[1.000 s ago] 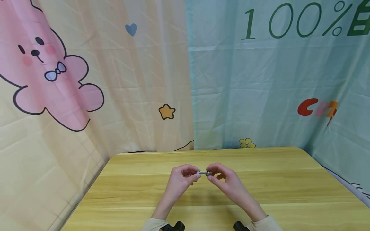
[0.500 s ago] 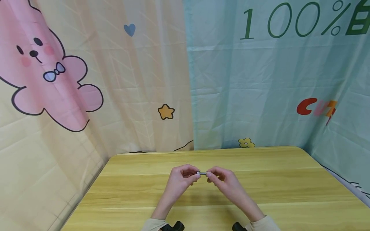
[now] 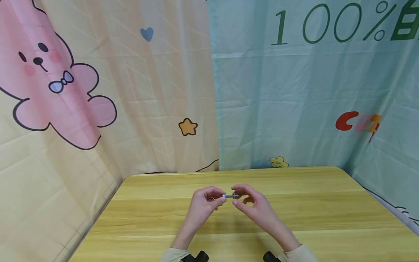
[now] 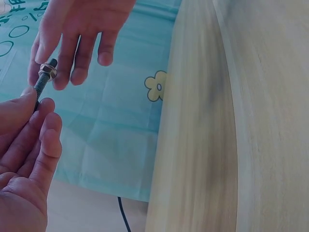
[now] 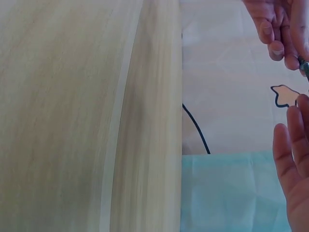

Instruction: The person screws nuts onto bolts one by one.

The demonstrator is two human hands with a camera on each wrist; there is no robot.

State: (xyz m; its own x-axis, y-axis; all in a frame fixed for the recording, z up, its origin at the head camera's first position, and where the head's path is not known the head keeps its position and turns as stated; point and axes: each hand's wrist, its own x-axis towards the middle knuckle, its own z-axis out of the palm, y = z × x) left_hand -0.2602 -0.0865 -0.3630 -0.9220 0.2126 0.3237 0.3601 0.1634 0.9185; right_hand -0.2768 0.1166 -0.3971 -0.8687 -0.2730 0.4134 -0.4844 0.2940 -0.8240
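Note:
Over the table's middle, my left hand (image 3: 203,203) pinches one end of a small metal bolt (image 3: 228,196) between thumb and forefinger. The bolt lies about level, pointing right. A hex nut (image 4: 47,72) sits on its threaded shank, a short way from the tip, as the left wrist view shows. My right hand (image 3: 258,208) is around the nut end with thumb and forefinger spread apart, one on either side of it. Its other fingers hang loosely extended in the left wrist view. From the right wrist, only part of the bolt shows at the frame's edge.
A wood-grain table (image 3: 157,225) spreads below both hands. Behind it hang a cream curtain (image 3: 163,91) and a light blue curtain (image 3: 294,91) with printed figures. Black wrist devices (image 3: 198,256) show at the cuffs along the bottom edge.
Half a second ago my right thumb and fingers were closed over the nut end, hiding it; now they have spread and the nut shows again. My left hand keeps its pinch, nearly still.

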